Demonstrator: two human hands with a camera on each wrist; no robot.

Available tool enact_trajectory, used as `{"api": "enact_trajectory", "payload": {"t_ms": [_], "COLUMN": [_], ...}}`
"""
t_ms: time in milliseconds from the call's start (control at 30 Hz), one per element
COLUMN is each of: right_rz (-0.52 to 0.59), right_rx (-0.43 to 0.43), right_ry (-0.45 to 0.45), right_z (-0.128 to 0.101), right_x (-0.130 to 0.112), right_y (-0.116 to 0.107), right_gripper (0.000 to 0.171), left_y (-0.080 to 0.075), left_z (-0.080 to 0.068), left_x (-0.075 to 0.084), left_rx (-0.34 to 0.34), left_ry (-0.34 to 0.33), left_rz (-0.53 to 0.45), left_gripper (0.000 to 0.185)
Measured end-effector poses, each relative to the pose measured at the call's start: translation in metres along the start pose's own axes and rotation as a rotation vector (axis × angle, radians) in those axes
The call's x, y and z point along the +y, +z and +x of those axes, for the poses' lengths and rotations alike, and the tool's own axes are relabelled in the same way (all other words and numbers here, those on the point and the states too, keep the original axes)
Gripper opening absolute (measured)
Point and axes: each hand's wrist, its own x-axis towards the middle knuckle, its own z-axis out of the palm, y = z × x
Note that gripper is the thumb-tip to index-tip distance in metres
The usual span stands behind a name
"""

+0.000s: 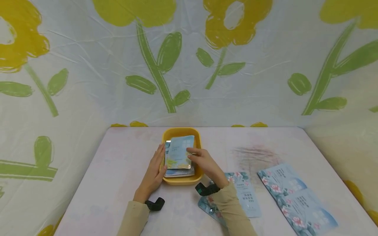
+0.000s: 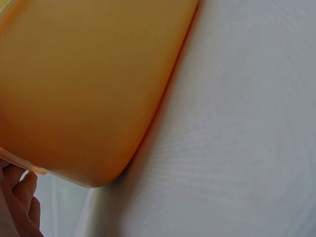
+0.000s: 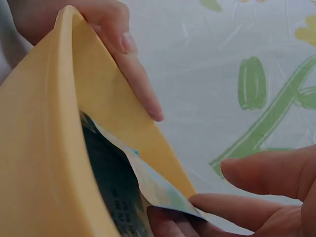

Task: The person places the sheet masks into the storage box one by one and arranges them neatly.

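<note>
A yellow plastic bin stands on the table, holding several flat printed packets. On top lies a light-blue packet with yellow flowers along its lower edge. My right hand pinches this packet's right edge; in the right wrist view, fingers show above and below the edge. The packet is tilted there, with a darker packet beneath it. My left hand rests along the bin's left side, fingers straight at the rim and thumb apart. The left wrist view shows mostly the bin's outer wall.
Two blue packets with pink flowers lie right of my right forearm, an upper packet and a lower packet. More floral packets lie partly under that forearm. A flower-printed white curtain hangs behind the table.
</note>
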Motion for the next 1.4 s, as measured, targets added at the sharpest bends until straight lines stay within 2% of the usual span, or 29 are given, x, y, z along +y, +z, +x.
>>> {"api": "enact_trajectory", "payload": {"t_ms": [200,367,467,667,767,933,1167,1400], "right_rz": [-0.030,-0.100,-0.216,-0.544,-0.653,-0.810,-0.877,-0.863], "right_rx": [-0.015,0.002,0.044,0.131,0.140,0.119,0.117,0.119], "right_ry": [0.010,-0.002,-0.025,-0.036,-0.016,0.021,0.012,0.033], "right_z": [0.001,-0.001,-0.003,0.001,0.003,0.004,0.005,0.005], "right_x": [0.000,-0.002,0.000,0.003,0.004,0.008,0.013,0.010], "right_y": [0.000,0.005,0.011,0.028,0.038,0.049,0.053,0.053], "right_gripper": [0.038,0.043,0.050,0.076,0.090,0.098,0.100,0.096], "left_y": [0.000,0.001,0.001,0.002,0.002,0.002,0.002,0.002], "left_z": [0.001,0.001,0.001,0.001,0.001,0.001,0.001,0.000], "left_x": [-0.001,0.000,0.001,0.002,0.001,-0.001,-0.002,-0.001], "left_rx": [-0.005,-0.004,0.000,0.004,0.004,-0.001,0.006,0.008], "left_ry": [-0.001,0.002,0.001,-0.001,0.001,0.003,0.007,0.005], "left_rz": [-0.004,-0.006,-0.005,0.006,0.008,0.002,0.001,0.010], "left_gripper": [0.070,0.070,0.070,0.067,0.066,0.066,0.066,0.065]}}
